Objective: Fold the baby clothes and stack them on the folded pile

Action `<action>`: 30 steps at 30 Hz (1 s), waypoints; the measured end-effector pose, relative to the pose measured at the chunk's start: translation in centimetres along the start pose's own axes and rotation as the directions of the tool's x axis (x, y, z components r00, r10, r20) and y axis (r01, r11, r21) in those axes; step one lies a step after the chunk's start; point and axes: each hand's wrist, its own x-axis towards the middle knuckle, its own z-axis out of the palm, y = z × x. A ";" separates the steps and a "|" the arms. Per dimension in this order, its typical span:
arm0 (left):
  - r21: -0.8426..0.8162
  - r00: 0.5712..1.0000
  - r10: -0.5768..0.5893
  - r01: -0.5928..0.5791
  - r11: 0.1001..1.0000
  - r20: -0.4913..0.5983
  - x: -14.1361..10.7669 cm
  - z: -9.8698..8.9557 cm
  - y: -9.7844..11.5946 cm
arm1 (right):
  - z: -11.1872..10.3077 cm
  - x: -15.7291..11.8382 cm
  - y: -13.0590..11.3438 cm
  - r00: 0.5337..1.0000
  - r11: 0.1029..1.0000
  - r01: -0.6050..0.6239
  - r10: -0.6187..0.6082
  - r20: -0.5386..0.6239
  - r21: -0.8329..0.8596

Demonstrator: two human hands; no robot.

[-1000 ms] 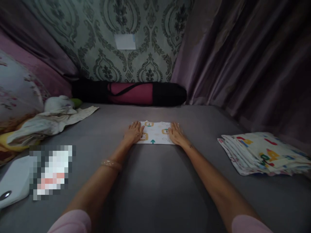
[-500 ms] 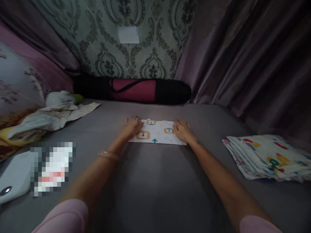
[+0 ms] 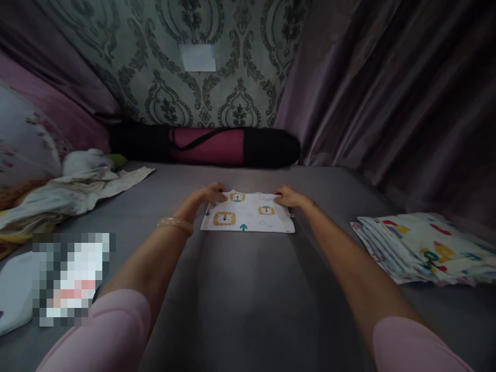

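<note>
A folded white cloth (image 3: 248,213) with lion faces and green arrows lies flat on the grey sheet in the middle. At its far left corner my left hand (image 3: 214,192) pinches the edge, thumb on top and fingers behind. My right hand (image 3: 285,196) grips the far right corner in the same way. The fingertips behind the cloth's far edge are partly hidden. A bracelet (image 3: 175,225) is on my left wrist.
A stack of folded patterned cloths (image 3: 434,248) lies at the right. At the left are a crumpled cloth (image 3: 89,188), a plush toy (image 3: 87,160) and a white object (image 3: 19,284) beside a blurred patch. A black and pink rolled bag (image 3: 209,146) lies along the wall.
My hands have gone from lying spread over the cloth's sides to holding its far corners. The view has shifted slightly, so most things appear a little further left.
</note>
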 end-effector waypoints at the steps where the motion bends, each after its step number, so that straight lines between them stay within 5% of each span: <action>1: -0.034 1.000 0.015 -0.015 0.999 -0.015 -0.4 -0.2 0.0 | -0.3 -0.3 0.1 1.000 1.000 0.010 -0.010 -0.006 0.027; 8: -0.245 0.965 0.238 -0.259 0.934 -0.111 -5.6 -4.7 2.7 | -4.3 -4.2 1.0 0.977 0.910 0.198 -0.154 -0.147 0.364; 11: -0.217 0.922 0.293 -0.349 0.912 -0.253 -8.8 -6.8 4.9 | -6.4 -6.9 0.2 0.936 0.895 0.285 -0.182 -0.302 0.344; 14: -0.118 0.860 0.318 -0.392 0.912 -0.398 -12.1 -6.8 6.0 | -6.6 -10.2 -1.2 0.867 0.909 0.327 -0.179 -0.465 0.258; 18: 0.115 0.813 0.433 -0.424 0.899 -0.388 -16.5 -2.7 4.7 | -2.1 -15.1 -2.2 0.838 0.923 0.363 -0.261 -0.480 0.131; 24: 0.237 0.817 0.530 -0.481 0.844 -0.227 -21.3 6.2 1.3 | 7.3 -19.9 -1.5 0.816 0.869 0.495 -0.461 -0.350 0.011; 30: 0.246 0.848 0.495 -0.447 0.860 -0.189 -23.3 8.6 0.6 | 9.1 -21.6 -1.5 0.823 0.869 0.494 -0.473 -0.315 -0.016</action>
